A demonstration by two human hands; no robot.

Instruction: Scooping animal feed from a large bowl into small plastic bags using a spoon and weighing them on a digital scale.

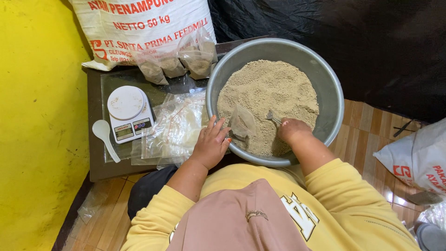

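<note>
A large grey basin [325,79] holds tan granular feed [265,93]. My left hand [211,142] rests on the basin's near rim and holds a small clear plastic bag [241,123] open over the feed. My right hand [292,130] is inside the basin, shut on the handle of a metal spoon [272,116] whose bowl lies in the feed beside the bag.
A white digital scale [129,113] and a white plastic spoon [105,137] sit on a dark low table [95,153]. Empty clear bags [174,130] lie beside the basin. Filled small bags [181,62] lean on a big white sack [134,28]. Another sack [416,155] lies at the right.
</note>
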